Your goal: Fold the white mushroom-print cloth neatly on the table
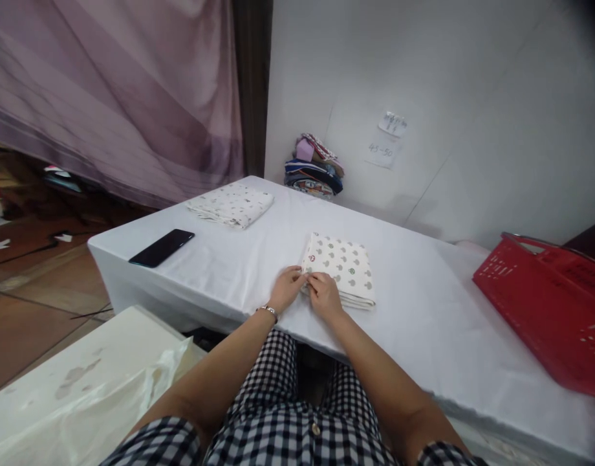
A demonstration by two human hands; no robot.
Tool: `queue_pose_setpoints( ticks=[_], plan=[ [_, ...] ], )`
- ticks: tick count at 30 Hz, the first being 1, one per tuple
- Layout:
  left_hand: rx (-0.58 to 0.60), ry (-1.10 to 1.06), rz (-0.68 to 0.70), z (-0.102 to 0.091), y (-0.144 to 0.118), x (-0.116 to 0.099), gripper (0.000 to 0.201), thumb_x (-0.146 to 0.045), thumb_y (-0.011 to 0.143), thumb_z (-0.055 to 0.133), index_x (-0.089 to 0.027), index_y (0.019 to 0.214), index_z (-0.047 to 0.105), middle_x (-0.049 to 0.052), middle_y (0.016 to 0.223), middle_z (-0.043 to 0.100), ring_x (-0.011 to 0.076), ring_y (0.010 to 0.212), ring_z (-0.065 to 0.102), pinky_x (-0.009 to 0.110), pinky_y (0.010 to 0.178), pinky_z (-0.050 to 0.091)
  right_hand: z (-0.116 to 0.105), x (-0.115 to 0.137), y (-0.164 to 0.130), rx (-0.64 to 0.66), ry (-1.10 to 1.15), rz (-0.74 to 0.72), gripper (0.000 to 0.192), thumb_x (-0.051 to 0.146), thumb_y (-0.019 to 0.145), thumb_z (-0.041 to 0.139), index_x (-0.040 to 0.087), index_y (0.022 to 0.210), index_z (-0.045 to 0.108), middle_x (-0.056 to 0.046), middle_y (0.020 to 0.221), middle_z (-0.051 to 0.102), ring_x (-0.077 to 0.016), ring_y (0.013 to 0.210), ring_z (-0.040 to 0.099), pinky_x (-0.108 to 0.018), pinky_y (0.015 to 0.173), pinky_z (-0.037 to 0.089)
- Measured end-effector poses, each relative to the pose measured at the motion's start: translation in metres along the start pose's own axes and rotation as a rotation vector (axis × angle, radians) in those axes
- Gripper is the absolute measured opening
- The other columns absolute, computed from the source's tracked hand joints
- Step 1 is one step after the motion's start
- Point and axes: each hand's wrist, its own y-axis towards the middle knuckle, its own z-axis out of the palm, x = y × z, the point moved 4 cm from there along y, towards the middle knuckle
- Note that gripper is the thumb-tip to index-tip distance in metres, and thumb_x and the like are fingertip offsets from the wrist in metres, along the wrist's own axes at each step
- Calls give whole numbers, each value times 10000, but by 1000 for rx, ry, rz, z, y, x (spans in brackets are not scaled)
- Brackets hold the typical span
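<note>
The cream printed cotton cloth [340, 268] lies folded into a neat rectangle near the near edge of the white-covered table [423, 310]. The left hand [286, 288] and right hand [324, 294] pinch its near corner, fingers closed on the fabric; folding looks nearly finished, only final squaring left.

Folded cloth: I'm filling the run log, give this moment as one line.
left hand: on folded cloth corner | right hand: same corner | table

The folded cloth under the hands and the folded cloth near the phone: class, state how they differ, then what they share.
The near cloth has large, evenly spaced green motifs; the far cloth has small scattered specks. The left hand and right hand touch the near cloth's front corner; the far cloth lies untouched beyond the phone. Both are pale, folded flat and lying on the white table.
</note>
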Motion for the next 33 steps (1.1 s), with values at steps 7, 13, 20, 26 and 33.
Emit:
queue_pose_setpoints(
  ticks=[7, 13, 20, 26, 33],
  plan=[
    [-12, 60, 4, 0, 1, 2, 240, -294, 745, 497, -200, 528, 540, 51, 1002, 640, 203, 1007, 574, 340, 914, 443, -24, -7, -31, 34, -127, -51, 352, 135, 847, 456, 196, 1175, 569, -87, 1193, 585, -226, 1116, 492, -394, 941, 366],
    [-23, 73, -37, -1, 3, 2, 185, -287, 715, 500, -203, 556, 543, 56, 1045, 628, 218, 992, 574, 350, 913, 436, -71, -51, -80, -83, -183, 116, 299, 197, 876, 441, 221, 1118, 615, -77, 1173, 610, -222, 1106, 520, -419, 975, 361],
    [-23, 68, -36, -3, 4, -1, 196, -344, 709, 495, -201, 585, 550, 74, 1076, 613, 222, 984, 571, 355, 902, 436, -107, -112, -109, -373, 160, 681, 288, 366, 815, 484, 179, 895, 688, -82, 1000, 678, -217, 953, 597, -363, 849, 468],
    [-13, 97, -35, -4, 4, -5, 217, -368, 713, 492, -207, 585, 561, 75, 1072, 623, 236, 999, 571, 358, 909, 429, -102, -125, -101, -290, 514, 1002, 290, 439, 747, 523, 169, 715, 623, -45, 727, 668, -128, 561, 569, -223, 464, 415],
    [-23, 101, -38, -4, 5, -5, 212, -363, 706, 494, -206, 580, 561, 76, 1056, 634, 229, 1011, 569, 347, 930, 415, -95, -135, -89, -161, 453, 1033, 307, 477, 717, 588, 183, 639, 551, -3, 540, 587, -116, 451, 515, -220, 421, 364]
  ],
)
